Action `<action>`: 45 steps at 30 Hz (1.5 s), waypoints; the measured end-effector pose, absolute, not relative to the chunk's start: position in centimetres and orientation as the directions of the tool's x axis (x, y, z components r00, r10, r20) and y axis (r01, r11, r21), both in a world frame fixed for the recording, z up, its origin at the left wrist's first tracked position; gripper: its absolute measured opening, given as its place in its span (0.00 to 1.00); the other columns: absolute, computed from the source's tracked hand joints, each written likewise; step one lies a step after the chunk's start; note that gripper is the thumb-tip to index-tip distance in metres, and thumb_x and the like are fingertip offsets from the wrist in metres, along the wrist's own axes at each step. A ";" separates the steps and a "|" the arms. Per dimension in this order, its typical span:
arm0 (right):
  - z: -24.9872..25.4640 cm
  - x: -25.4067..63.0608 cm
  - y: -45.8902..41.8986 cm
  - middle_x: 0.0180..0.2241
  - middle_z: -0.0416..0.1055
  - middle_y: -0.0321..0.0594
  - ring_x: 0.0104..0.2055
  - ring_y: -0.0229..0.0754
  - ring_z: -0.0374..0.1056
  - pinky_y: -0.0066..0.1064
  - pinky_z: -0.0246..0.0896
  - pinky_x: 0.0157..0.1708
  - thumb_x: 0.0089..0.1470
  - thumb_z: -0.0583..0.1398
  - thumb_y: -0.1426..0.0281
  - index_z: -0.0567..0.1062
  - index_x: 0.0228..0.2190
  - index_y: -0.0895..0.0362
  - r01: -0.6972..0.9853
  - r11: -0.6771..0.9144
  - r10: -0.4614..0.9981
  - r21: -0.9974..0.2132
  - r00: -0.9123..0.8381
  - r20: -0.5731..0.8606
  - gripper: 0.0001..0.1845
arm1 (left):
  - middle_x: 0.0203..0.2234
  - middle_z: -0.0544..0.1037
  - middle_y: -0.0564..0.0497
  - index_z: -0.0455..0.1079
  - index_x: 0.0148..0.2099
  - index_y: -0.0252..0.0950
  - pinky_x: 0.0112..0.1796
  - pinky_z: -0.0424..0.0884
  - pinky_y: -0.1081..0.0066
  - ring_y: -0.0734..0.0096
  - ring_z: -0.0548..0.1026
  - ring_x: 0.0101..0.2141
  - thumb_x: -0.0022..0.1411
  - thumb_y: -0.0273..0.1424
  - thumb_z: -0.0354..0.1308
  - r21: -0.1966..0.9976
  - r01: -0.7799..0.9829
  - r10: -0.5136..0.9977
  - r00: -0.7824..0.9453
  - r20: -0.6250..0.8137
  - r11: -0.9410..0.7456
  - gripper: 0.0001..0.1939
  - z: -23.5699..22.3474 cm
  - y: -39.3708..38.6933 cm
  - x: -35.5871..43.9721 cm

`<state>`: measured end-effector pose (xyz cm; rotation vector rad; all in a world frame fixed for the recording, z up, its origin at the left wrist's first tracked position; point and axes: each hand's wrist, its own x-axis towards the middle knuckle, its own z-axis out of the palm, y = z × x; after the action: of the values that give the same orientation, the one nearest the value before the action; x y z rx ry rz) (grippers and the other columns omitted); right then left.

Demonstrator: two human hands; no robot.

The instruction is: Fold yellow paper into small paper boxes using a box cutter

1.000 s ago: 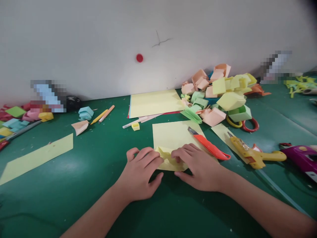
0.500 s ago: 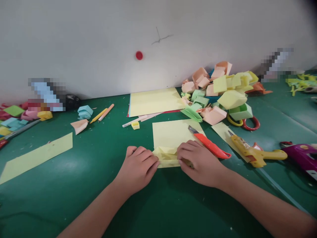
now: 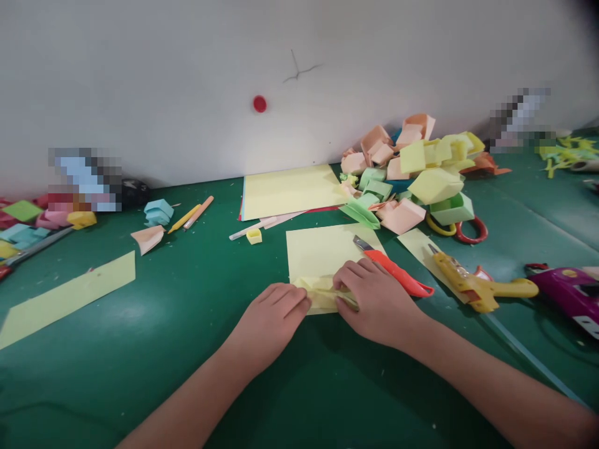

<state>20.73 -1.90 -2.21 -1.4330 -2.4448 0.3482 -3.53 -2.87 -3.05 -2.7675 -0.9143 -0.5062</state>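
A small piece of folded yellow paper (image 3: pixel 321 292) lies low over a flat pale yellow sheet (image 3: pixel 322 251) on the green table. My left hand (image 3: pixel 275 321) is closed on its left end, thumb and fingers pressed together. At the opposite end my right hand (image 3: pixel 372 302) pinches the same paper between thumb and curled fingers. Part of the folds is hidden behind the fingers. A red utility knife (image 3: pixel 399 273), its blade out, lies on the sheet just beyond my right hand.
Folded paper boxes (image 3: pixel 407 181) are heaped at the back right, near scissors (image 3: pixel 472 231). A yellow glue gun (image 3: pixel 477 284) and a purple tool (image 3: pixel 564 290) lie to the right. Stacked paper (image 3: pixel 292 190) rests by the wall. Leftward are a paper strip (image 3: pixel 75 296) and two pens (image 3: pixel 191 214).
My left hand has shifted a little right along the folded paper, and its fingers have drawn closer together. My right hand keeps its grip. The whole view has moved slightly.
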 end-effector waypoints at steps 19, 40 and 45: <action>-1.1 21.9 -4.2 0.43 0.80 0.41 0.47 0.48 0.72 0.45 0.66 0.50 0.66 0.52 0.73 0.80 0.43 0.57 0.679 0.692 0.722 -0.247 -0.661 0.205 0.15 | 0.68 0.60 0.43 0.51 0.73 0.33 0.67 0.54 0.56 0.58 0.61 0.67 0.74 0.33 0.44 0.002 0.690 0.688 0.721 0.085 -0.724 0.29 -2.3 -7.5 -3.9; -0.4 23.6 -2.4 0.42 0.78 0.42 0.45 0.47 0.72 0.41 0.68 0.45 0.63 0.57 0.69 0.76 0.35 0.54 0.657 0.584 0.795 -0.477 -0.580 0.176 0.08 | 0.22 0.72 0.54 0.69 0.29 0.36 0.30 0.58 0.63 0.70 0.67 0.25 0.72 0.32 0.49 0.165 0.730 0.743 0.615 0.265 -0.663 0.18 -1.4 -5.6 -4.1; -0.9 21.5 -3.8 0.47 0.75 0.44 0.49 0.50 0.68 0.45 0.66 0.48 0.62 0.61 0.65 0.76 0.43 0.53 0.634 0.611 0.776 -0.475 -0.597 0.201 0.09 | 0.31 0.76 0.50 0.72 0.42 0.36 0.31 0.62 0.64 0.66 0.71 0.29 0.70 0.35 0.52 0.196 0.770 0.789 0.554 0.266 -0.607 0.10 -1.5 -5.5 -4.2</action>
<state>21.47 -3.81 -0.88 -1.1271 -2.4499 0.5045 -4.20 -5.49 -1.49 -2.8190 -1.4154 -0.5275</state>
